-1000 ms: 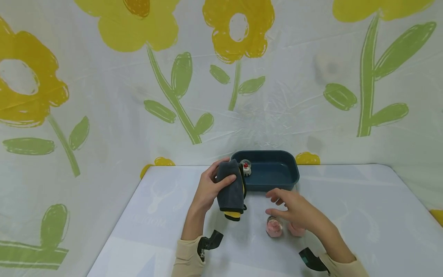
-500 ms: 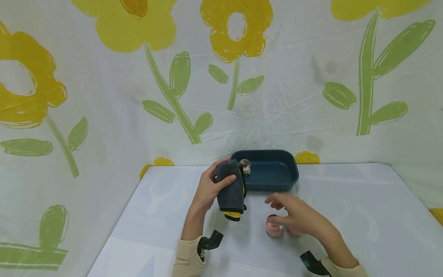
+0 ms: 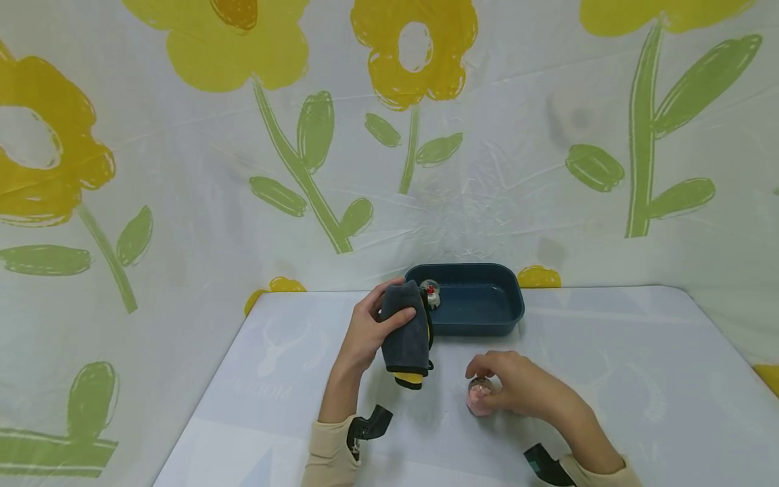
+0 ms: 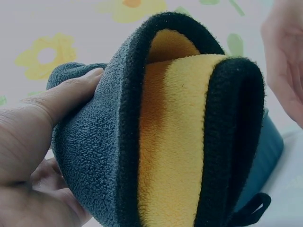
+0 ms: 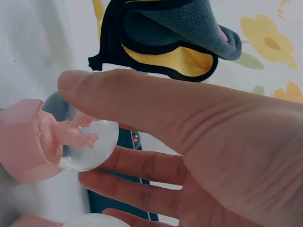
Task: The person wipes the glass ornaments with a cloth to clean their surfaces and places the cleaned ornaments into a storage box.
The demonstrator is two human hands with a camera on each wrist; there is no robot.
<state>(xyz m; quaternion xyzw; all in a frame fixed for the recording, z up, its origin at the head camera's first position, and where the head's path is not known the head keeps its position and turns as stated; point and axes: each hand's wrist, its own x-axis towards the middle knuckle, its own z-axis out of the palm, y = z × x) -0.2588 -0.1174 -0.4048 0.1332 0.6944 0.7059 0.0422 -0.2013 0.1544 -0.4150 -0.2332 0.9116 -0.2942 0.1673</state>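
My left hand (image 3: 365, 331) grips a folded towel (image 4: 90, 142), dark grey outside and yellow inside with black edging. It is raised at the container's left front corner, with a small loop hanging from it. My right hand (image 3: 523, 385) has thumb and fingers around the clear dome of a pink-based snow globe (image 5: 28, 142), which stands on the table with a pink figure inside. In the right wrist view the thumb lies across the dome and the fingertips meet its other side. A second pink snow globe (image 5: 35, 222) stands beside it, hidden behind the hand in the head view.
A dark blue rectangular container (image 3: 487, 328) stands at the table's back edge. Inside its left end sits a snow globe (image 3: 431, 294) with a white base and a red detail, partly behind the towel. A flower-printed curtain (image 3: 517, 223) hangs behind the white table (image 3: 608, 406).
My right hand has come down and its fingers have closed in around the nearer pink snow globe's dome. The left hand and towel have stayed in place.
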